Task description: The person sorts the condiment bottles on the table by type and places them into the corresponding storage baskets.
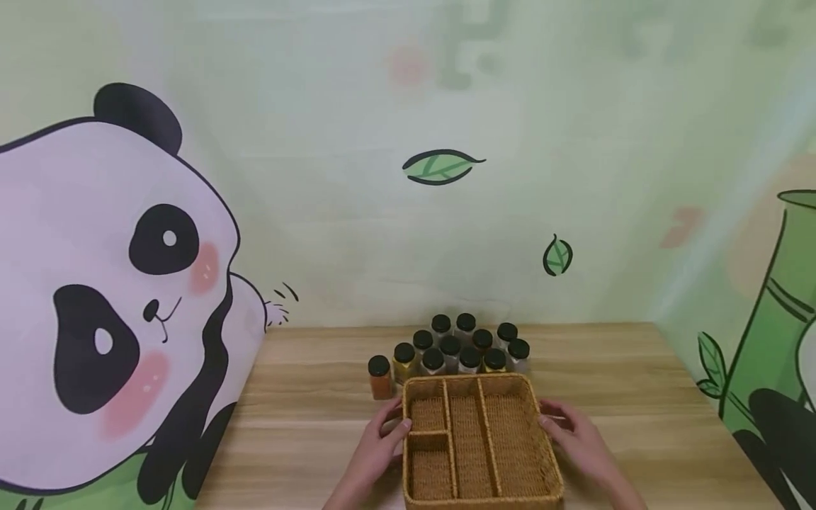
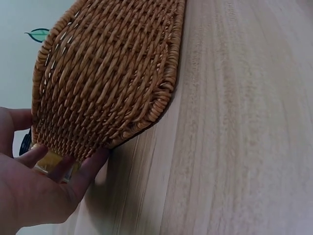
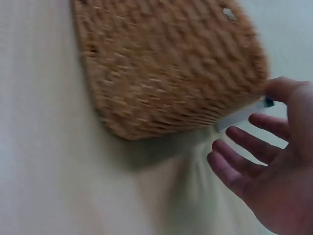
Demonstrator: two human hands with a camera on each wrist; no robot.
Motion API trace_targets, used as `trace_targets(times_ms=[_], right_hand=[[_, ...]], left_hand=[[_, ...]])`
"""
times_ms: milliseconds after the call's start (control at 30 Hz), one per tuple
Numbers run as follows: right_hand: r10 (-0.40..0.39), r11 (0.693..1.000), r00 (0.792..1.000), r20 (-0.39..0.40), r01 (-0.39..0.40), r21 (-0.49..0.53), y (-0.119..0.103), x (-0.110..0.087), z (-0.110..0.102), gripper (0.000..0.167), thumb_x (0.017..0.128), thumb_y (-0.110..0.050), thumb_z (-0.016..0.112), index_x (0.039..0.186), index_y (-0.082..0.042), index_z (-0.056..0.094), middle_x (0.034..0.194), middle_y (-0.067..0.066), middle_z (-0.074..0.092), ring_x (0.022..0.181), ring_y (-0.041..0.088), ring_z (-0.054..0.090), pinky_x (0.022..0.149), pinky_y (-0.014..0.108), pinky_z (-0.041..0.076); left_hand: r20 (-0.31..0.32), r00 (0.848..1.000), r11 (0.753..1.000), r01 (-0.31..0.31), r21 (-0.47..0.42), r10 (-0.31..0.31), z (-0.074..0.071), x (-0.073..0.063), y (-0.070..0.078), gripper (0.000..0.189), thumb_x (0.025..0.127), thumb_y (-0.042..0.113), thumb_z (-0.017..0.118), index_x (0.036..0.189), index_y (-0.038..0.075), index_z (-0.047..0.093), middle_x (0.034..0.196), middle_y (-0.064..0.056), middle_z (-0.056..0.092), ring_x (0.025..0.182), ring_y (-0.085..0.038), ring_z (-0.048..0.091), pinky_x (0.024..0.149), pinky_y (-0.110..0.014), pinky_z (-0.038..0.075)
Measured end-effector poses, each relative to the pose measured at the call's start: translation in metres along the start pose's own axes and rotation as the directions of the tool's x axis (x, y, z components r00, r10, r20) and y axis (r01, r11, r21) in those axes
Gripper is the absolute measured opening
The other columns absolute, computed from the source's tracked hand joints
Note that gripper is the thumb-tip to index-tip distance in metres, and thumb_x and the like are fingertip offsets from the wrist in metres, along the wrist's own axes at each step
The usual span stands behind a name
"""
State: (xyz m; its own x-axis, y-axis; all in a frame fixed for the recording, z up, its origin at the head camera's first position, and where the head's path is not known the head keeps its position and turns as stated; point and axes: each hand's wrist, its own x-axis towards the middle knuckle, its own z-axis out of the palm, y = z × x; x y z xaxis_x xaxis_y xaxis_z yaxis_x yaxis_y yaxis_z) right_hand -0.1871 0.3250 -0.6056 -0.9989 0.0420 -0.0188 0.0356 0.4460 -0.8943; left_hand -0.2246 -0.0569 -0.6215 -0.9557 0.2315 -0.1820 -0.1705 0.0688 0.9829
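Note:
A brown wicker basket (image 1: 472,439) with inner dividers sits on the wooden table, its compartments bare. My left hand (image 1: 377,448) holds its left side. In the left wrist view, the thumb lies at the rim and the fingers (image 2: 93,166) reach the woven wall near a lower corner. At the opposite side is my right hand (image 1: 576,443). Its thumb meets the rim in the right wrist view, while the other fingers (image 3: 252,144) are spread and stand off the wall. Right behind the basket stand several black-capped spice jars (image 1: 449,347).
One jar with orange-red contents (image 1: 380,379) stands at the left end of the group. The wooden table (image 1: 306,418) ends at a backdrop (image 1: 344,212) printed with a panda, leaves and bamboo.

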Motion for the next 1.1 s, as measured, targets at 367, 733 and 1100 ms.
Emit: trace_targets(times_ms=[367,733,1100], right_hand=[[-0.164,0.975,0.986,-0.009,0.161,-0.153,-0.036,0.050,-0.022,0.058,0.110,-0.034,0.062,0.147,0.008,0.051,0.146,0.032,0.056,0.132,0.049,0.055,0.104,0.060,0.052],[-0.154,0.959,0.988,-0.033,0.141,-0.247,-0.047,0.094,-0.006,0.066,0.105,-0.039,0.069,0.148,0.008,0.051,0.147,0.033,0.053,0.135,0.050,0.051,0.107,0.064,0.047],[-0.141,0.948,0.986,-0.089,0.108,-0.299,-0.042,0.112,0.008,0.054,0.102,-0.026,0.073,0.135,0.013,0.056,0.125,0.032,0.063,0.114,0.046,0.062,0.095,0.060,0.053]], left_hand=[[-0.071,0.997,0.991,-0.035,0.127,0.044,-0.004,0.003,0.012,0.065,0.103,0.019,0.063,0.163,0.011,0.041,0.149,-0.029,0.052,0.128,-0.045,0.061,0.085,-0.051,0.063],[-0.081,0.994,0.983,-0.064,0.172,0.079,-0.004,0.005,0.012,0.059,0.107,0.025,0.063,0.161,0.010,0.045,0.147,-0.030,0.055,0.130,-0.051,0.058,0.079,-0.048,0.064],[-0.064,0.990,0.979,-0.112,0.171,0.125,-0.005,0.010,0.009,0.057,0.105,0.015,0.063,0.159,0.006,0.046,0.143,-0.030,0.058,0.125,-0.048,0.062,0.080,-0.049,0.064]])
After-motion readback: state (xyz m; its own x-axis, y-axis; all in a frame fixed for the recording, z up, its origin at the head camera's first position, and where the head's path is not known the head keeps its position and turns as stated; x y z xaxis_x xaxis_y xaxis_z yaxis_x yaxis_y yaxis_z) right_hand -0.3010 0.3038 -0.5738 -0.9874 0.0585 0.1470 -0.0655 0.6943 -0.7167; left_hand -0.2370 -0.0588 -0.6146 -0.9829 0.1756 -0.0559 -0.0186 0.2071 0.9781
